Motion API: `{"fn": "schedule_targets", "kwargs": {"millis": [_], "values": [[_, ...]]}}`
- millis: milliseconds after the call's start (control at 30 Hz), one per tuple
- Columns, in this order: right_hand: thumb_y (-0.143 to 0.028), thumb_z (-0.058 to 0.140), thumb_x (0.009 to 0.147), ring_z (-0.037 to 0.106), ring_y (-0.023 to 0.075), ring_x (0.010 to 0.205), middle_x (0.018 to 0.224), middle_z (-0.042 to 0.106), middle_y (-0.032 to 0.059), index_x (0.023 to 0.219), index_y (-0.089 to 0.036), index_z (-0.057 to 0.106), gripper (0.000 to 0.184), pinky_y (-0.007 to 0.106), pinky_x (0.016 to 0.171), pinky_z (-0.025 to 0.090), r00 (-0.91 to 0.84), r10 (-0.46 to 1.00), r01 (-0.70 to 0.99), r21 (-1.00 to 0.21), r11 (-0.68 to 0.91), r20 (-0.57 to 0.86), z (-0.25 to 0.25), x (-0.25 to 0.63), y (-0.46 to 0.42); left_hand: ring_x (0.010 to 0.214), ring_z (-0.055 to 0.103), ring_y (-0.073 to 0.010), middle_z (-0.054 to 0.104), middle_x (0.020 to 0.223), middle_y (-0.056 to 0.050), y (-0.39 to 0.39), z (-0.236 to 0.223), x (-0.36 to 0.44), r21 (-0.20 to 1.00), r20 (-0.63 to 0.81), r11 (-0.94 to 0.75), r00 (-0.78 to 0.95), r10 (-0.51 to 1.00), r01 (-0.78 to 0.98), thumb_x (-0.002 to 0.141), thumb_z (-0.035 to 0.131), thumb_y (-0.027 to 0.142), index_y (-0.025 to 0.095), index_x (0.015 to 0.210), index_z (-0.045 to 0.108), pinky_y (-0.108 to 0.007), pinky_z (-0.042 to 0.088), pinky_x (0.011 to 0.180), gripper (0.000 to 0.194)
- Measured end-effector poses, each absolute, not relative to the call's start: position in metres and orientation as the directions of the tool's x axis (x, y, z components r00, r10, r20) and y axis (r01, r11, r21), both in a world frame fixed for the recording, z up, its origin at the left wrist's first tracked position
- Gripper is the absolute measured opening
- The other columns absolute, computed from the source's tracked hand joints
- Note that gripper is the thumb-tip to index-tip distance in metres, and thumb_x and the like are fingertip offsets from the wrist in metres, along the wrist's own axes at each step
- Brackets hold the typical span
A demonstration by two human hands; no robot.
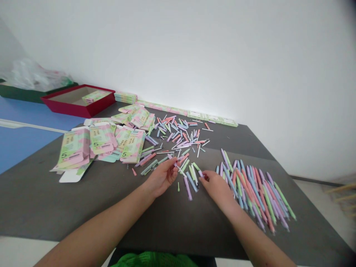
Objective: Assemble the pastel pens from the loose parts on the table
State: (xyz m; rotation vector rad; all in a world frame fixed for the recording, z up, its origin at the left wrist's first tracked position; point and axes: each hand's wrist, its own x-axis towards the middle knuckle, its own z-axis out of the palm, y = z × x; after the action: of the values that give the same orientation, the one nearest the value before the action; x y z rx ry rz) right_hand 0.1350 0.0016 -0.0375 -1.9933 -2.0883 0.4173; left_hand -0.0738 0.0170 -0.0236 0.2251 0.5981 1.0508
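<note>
Green cloth: a green mesh cloth (152,260) shows at the bottom edge, just in front of the desk.

Left hand: the left hand (160,178) is closed to a pinch, fingertips on a slim pastel pen (175,164) at the front of the scatter.

Right hand: the right hand (217,190) reaches inward, fingers drawn together, and appears to pinch the end of a lilac pen (200,173); the piece is too small to be sure.

Desk: a dark grey desk (50,200) carries everything below.

Sorted pens: a fanned pile of whole pens (251,194) in pink, green, blue and lilac lies just beside the right hand.

Handling: these look light, stiff and smooth, likely to roll; the mid-barrel seems the surest place to hold.

Loose parts: a tangled scatter of pen parts and white sticks (178,137) lies between the hands and the boxes.

Boxes: flat printed pastel cartons (101,139) lie left of the scatter, marked with a 5.

Far edge: a red box tray (78,105) and a plastic bag (33,76) sit beyond.
</note>
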Motion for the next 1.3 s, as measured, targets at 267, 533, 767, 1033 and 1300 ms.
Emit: {"fn": "schedule_targets", "kwargs": {"millis": [267,533,767,1033,1300], "values": [[-0.036,0.044,0.088,0.063,0.02,0.077,0.081,0.065,0.0064,0.082,-0.02,0.063,0.025,0.027,0.065,0.042,-0.191,0.98,0.977,-0.091,0.195,0.056,-0.037,0.109,-0.022,0.045,0.056,-0.002,0.063,0.066,0.0,0.016,-0.028,-0.072,0.459,-0.353,0.493,0.357,0.865,-0.74,0.084,0.054,0.016,0.01,0.082,0.058,-0.009,0.051,0.045,0.008],[-0.025,0.046,0.084,0.065,0.0232,0.067,0.076,0.067,0.011,0.079,-0.016,0.06,0.018,0.029,0.057,0.043,-0.183,0.982,0.983,-0.011,0.183,-0.047,-0.048,0.074,-0.04,0.047,0.056,-0.0022,0.061,0.066,0.0,0.016,-0.03,-0.073,0.496,-0.332,0.482,0.355,0.874,-0.722,0.083,0.055,0.016,0.01,0.08,0.058,-0.009,0.051,0.046,0.007],[-0.028,0.047,0.082,0.062,0.0193,0.066,0.071,0.065,0.0047,0.071,-0.019,0.058,0.018,0.026,0.055,0.037,-0.12,0.991,0.978,-0.164,0.128,0.063,-0.027,0.101,-0.027,0.049,0.055,-0.0008,0.06,0.069,0.001,0.013,-0.032,-0.073,0.583,-0.276,0.444,0.349,0.896,-0.68,0.08,0.06,0.019,0.011,0.079,0.059,-0.008,0.051,0.048,0.009],[-0.028,0.05,0.079,0.052,0.0142,0.059,0.064,0.058,-0.002,0.074,-0.022,0.058,0.011,0.024,0.057,0.035,-0.236,0.962,0.875,-0.4,0.271,0.136,0.009,0.131,-0.023,0.05,0.054,-0.0003,0.06,0.071,0.001,0.008,-0.03,-0.068,0.688,-0.258,0.447,0.383,0.887,-0.571,0.079,0.061,0.022,0.011,0.079,0.058,-0.007,0.049,0.05,0.012],[-0.036,0.051,0.082,0.056,0.0164,0.07,0.074,0.06,0.0017,0.086,-0.019,0.058,0.019,0.027,0.065,0.043,-0.133,0.991,0.453,-0.887,0.091,0.034,0.003,0.127,-0.028,0.049,0.055,-0.0001,0.06,0.07,0.001,0.006,-0.033,-0.066,0.635,-0.301,0.496,0.402,0.865,-0.593,0.08,0.06,0.021,0.01,0.082,0.059,-0.008,0.05,0.05,0.011]]}}
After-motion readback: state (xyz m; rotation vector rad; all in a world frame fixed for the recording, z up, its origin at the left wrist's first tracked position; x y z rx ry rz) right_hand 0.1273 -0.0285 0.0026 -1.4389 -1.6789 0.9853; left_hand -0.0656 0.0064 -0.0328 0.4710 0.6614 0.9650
